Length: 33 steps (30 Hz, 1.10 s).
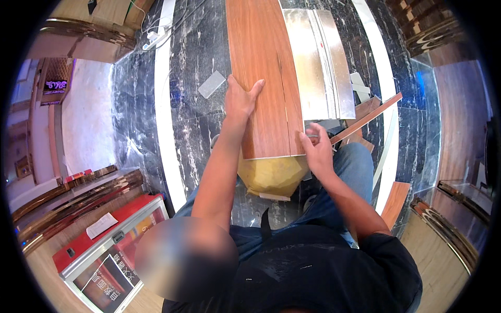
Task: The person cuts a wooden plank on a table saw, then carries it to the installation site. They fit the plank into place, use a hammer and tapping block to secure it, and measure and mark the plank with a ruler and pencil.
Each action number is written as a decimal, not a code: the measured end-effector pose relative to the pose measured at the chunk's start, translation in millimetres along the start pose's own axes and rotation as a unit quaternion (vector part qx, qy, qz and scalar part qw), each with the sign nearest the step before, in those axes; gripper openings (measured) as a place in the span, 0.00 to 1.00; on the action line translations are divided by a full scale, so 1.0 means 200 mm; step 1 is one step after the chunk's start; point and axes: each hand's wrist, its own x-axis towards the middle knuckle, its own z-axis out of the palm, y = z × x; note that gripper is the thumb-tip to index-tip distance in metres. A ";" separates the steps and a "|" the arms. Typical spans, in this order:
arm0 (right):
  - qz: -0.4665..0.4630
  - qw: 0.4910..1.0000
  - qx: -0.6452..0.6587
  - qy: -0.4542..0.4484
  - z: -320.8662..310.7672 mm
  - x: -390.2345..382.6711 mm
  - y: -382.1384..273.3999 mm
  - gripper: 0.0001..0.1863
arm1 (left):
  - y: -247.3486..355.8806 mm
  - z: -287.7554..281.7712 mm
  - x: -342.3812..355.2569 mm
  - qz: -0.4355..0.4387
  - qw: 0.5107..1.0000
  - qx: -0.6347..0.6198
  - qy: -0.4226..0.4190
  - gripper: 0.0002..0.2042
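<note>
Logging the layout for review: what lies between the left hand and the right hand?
The head view shows the reddish-brown plank between the left hand and the right hand.

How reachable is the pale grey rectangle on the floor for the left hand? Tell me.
Probably yes: the pale grey rectangle lies just left of the left hand, with nothing visible between them. The hand would likely have to leave the edge of the wooden plank first.

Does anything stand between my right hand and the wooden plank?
Nothing visible does: the right hand is at the right edge of the wooden plank, near its close end. Whether the fingertips touch it is unclear.
</note>
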 end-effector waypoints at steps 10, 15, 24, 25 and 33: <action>0.192 0.959 0.153 -0.143 0.09 0.14 0.08 0.15 | 0.01 -0.01 -0.06 -0.028 1.000 0.006 -0.006 0.52; 0.191 0.959 0.114 -0.174 0.10 0.15 0.15 0.13 | -0.01 -0.03 0.30 0.065 0.996 -0.050 0.045 0.46; 0.186 0.963 0.144 -0.131 0.10 0.09 0.17 0.11 | 0.16 -0.01 0.43 0.042 0.997 -0.056 0.042 0.43; 0.193 0.961 0.144 -0.133 0.10 0.06 0.17 0.11 | 0.16 -0.01 0.41 0.038 0.998 -0.035 0.045 0.43; 0.177 0.962 0.177 -0.106 0.12 -0.04 0.19 0.11 | 0.11 -0.02 0.31 0.052 0.997 -0.051 0.025 0.45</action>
